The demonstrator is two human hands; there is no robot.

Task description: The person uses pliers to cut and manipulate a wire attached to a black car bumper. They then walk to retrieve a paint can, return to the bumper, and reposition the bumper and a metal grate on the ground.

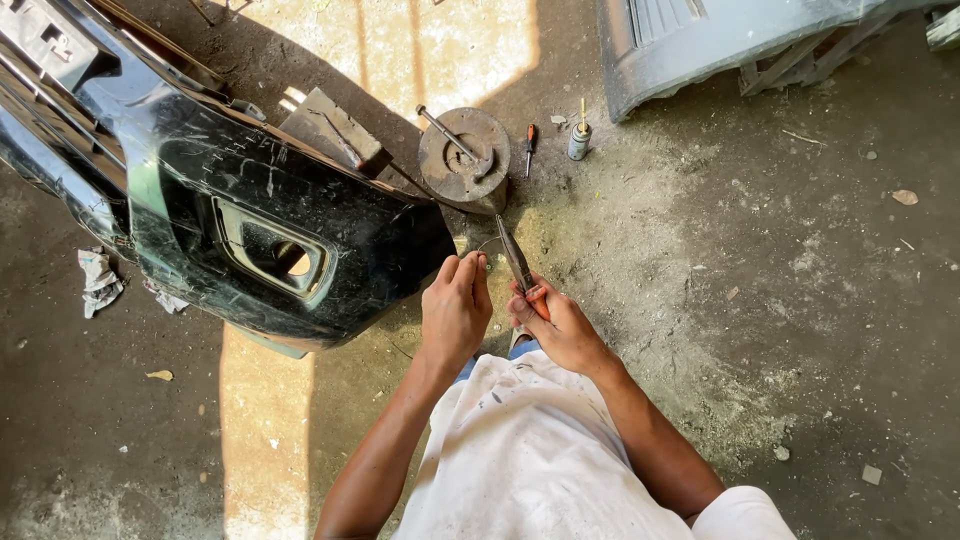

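We look straight down at a person crouched over a dusty concrete floor (780,300), white shirt filling the bottom of the view. Our right hand (560,325) is closed around the orange grips of a pair of long-nose pliers (518,262), whose slim dark tip points up and slightly left, away from the body. Our left hand (455,305) sits just beside it, fingers curled tightly together, pinching what seems to be a thin piece of wire (488,245) near the plier tip; the wire is too fine to make out with certainty.

To the left, touching the floor and lying at a slant, is a large glossy black car bumper (250,200) with a fog-lamp opening. Just above the hands stands a round rusty metal disc (465,155) with a rod lying across it. Beside it to the right lie a small screwdriver (530,148) with an orange handle and a small grey tube (579,138) standing upright. A grey car panel (700,40) rests at the top right. A crumpled rag (98,280) lies at the far left. Bright sunlight falls in patches on the ground.
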